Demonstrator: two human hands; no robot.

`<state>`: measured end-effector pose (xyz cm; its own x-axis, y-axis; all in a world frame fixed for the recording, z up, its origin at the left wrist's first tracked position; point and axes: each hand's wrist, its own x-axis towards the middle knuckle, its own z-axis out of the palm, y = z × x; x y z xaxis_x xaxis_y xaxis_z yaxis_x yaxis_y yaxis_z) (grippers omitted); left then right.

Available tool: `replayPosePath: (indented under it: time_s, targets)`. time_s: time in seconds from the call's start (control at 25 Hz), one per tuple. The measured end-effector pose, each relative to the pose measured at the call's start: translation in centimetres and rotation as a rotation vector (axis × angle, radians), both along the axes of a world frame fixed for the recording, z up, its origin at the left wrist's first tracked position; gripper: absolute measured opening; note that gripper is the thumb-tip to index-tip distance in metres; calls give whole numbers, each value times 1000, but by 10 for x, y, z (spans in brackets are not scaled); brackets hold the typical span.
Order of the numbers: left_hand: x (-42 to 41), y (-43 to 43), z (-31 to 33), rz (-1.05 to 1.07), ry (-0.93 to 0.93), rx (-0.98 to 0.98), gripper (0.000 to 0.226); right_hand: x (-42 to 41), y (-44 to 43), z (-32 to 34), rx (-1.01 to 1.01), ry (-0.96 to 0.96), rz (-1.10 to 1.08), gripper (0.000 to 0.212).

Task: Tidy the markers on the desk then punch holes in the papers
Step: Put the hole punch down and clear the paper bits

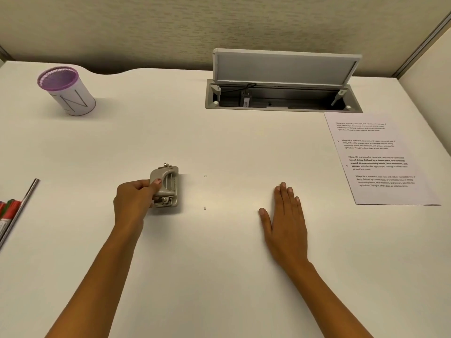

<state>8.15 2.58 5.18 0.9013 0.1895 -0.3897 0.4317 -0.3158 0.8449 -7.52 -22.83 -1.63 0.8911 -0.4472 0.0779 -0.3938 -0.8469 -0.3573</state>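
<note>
Far left edge: a tray (23,203) with a metal rim holds red and green markers (9,207) — only partly in frame, count not readable. They sit together in it, so the tidying step looks done. Back left, a purple-rimmed cup (67,91) stands upright and well apart from everything else; nothing shows above its rim.

Left of centre: the left hand (133,200) is closed around the hole punch (164,187), thumb on top of the lever, fingers wrapped on the near side. The punch rests on the desk (219,264) with no paper in its slot; the grip suggests moving or steadying it, not pressing.

Just right of the punch, two small white paper dots (205,208) lie on the bare desk, apart from each other — likely punch waste.

Right of centre: the right hand (285,215) lies flat, palm down, fingers extended and together, holding nothing.

Far right: the printed sheet (380,162) lies flat, slightly skewed, well apart from both hands, just in front of the open cable hatch (283,93). Whether it has holes I cannot tell.
</note>
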Motion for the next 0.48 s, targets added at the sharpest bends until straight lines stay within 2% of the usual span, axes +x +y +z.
replayPosePath:
  time_s: [0.28,0.48]
  targets:
    - [9,31,-3,64,-54,242,11,0,0,0,-4,6,-1,64]
    - [8,37,-12,50,-34,281,19,0,0,0,-6,4,0,64]
